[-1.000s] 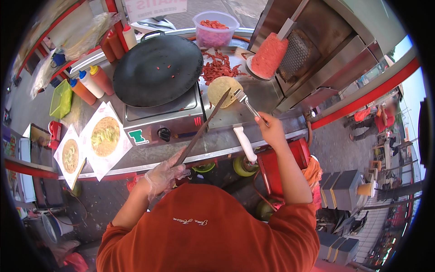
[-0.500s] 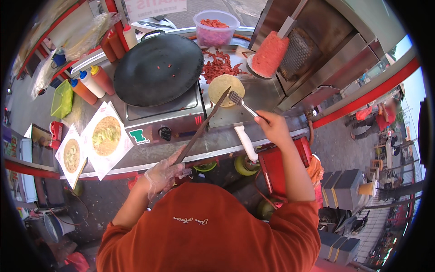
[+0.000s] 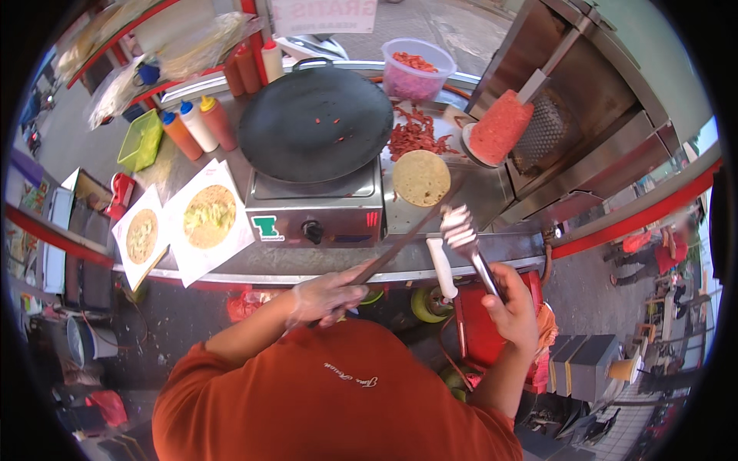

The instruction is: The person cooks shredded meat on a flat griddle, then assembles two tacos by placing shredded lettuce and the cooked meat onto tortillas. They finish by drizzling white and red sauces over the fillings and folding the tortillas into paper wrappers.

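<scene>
My left hand [image 3: 327,296], in a clear plastic glove, is closed around a long dark-bladed knife [image 3: 403,244]. The blade slants up to the right, its tip near the lower right of a round flatbread [image 3: 421,178] on the steel tray [image 3: 480,184]. My bare right hand [image 3: 511,307] grips a metal fork [image 3: 480,261], lifted in front of the tray with its tines up. The tines look whitish; whether that is glare or food I cannot tell. Chopped reddish meat [image 3: 419,134] lies just beyond the flatbread. A white handle [image 3: 441,269] juts over the counter's front edge between my hands.
A black pan [image 3: 315,123] covers the stove [image 3: 311,211]. Left of it, two lettuce-topped flatbreads [image 3: 209,217] lie on white paper, with sauce bottles [image 3: 198,127] behind. A meat cone [image 3: 501,129] stands at the upright grill, near a plastic tub [image 3: 419,73].
The fork has come off the flatbread, back toward me, and its tines now point up. The knife has moved off the flatbread's middle to its lower right side. The whole view has shifted.
</scene>
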Tool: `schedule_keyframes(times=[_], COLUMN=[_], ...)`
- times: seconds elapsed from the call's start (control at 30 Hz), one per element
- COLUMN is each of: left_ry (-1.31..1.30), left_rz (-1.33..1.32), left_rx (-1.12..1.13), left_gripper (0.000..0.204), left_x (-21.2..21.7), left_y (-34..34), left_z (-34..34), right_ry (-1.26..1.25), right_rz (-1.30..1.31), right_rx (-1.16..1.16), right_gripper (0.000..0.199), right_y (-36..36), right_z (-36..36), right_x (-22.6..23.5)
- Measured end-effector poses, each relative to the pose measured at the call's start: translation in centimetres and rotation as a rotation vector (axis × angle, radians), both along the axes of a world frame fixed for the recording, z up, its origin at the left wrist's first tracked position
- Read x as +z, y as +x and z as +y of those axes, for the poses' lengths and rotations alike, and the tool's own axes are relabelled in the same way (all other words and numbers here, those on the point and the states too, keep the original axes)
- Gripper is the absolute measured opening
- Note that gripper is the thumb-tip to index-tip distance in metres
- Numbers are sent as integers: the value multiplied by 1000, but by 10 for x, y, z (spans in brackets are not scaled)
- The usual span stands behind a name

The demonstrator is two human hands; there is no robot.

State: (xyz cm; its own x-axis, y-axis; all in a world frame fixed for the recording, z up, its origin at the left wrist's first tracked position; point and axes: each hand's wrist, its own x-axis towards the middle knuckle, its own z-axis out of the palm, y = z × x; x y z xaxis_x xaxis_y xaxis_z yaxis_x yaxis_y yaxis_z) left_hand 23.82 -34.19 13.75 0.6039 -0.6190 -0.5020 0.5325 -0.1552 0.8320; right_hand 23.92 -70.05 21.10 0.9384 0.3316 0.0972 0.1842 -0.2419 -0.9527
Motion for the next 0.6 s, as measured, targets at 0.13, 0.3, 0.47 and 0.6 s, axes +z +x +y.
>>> schedule_keyframes(times=[0.13, 0.3, 0.47, 0.6], left_ry=[215, 505, 434, 522], left_rz=[-274, -833, -550, -530], left_rx=[-196, -379, -277, -244], left_gripper=[78, 81, 75, 77], left_x=[-29, -33, -18, -23], left_y=[2, -16, -61, -91], left_z=[-26, 12, 78, 102], right_ry=[-260, -326, -546, -609], right_rz=[-187, -189, -286, -427], right_rx=[-110, 176, 266, 193], right_gripper=[45, 39, 37, 37], right_y=[27, 72, 89, 82], right_z=[77, 169, 238, 262], right_x=[-30, -55, -94, -121])
